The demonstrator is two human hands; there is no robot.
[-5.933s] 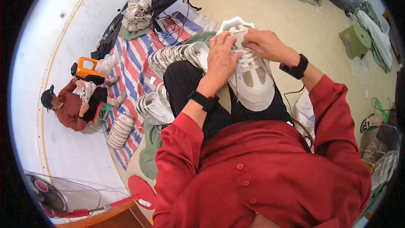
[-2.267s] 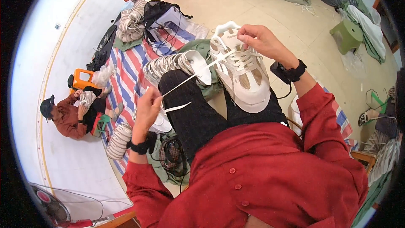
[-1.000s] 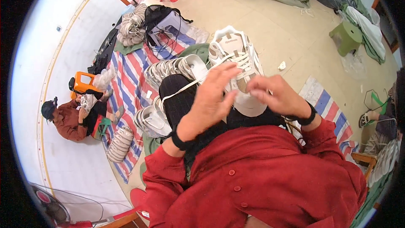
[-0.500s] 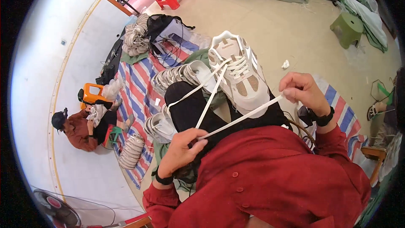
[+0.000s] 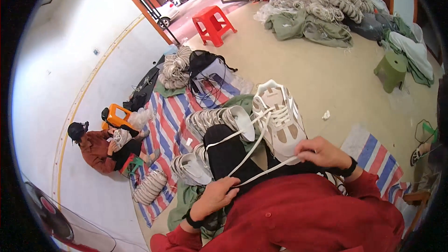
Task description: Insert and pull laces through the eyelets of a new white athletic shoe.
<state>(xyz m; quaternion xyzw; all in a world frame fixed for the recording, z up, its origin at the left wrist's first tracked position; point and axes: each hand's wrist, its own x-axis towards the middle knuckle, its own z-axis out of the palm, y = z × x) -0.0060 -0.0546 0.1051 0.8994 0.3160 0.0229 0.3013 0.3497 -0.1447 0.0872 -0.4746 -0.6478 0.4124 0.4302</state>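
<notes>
A white and beige sneaker (image 5: 282, 126) rests on my lap with its toe toward me. Its upper part is partly laced with a flat white shoelace (image 5: 247, 154). One end of the lace trails left across my dark trousers. My left hand (image 5: 215, 199) pinches the lace near my left thigh. Over by the sneaker's toe, my right hand (image 5: 322, 152) grips the lace between thumb and fingers. The stretch between the two hands runs slantwise in front of the shoe. A row of nested shoe uppers (image 5: 217, 119) lies just left of the sneaker.
A co-worker (image 5: 100, 151) sits low at left, handling light-coloured shoe parts. Striped sheeting (image 5: 163, 130) covers floor there. A red stool (image 5: 213, 25) stands near the doorway, a green stool (image 5: 391, 71) at right. Bundled uppers (image 5: 175, 67) and green sacks (image 5: 287, 25) lie farther off.
The view has tilted up, so the sneaker and my hands sit lower in it. My hands have come a little closer together, and the lace between them is shorter.
</notes>
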